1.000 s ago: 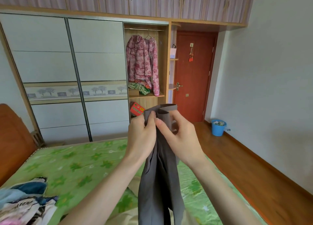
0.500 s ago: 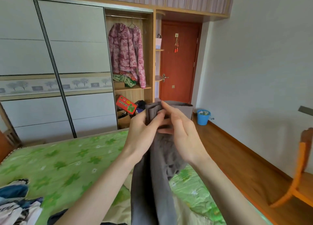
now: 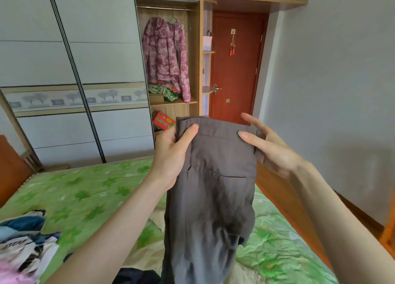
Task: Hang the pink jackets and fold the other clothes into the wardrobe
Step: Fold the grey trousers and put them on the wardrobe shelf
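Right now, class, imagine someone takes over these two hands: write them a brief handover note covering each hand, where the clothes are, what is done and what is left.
Left hand: grips the grey trousers at the waistband's left corner.
Right hand: thumb pinches the waistband's right end, other fingers spread.
Trousers hang above the bed.
Done: pink jackets hang on the wardrobe rail.
Left: fold the trousers, fold the clothes pile on the bed's left, and shelve them all.
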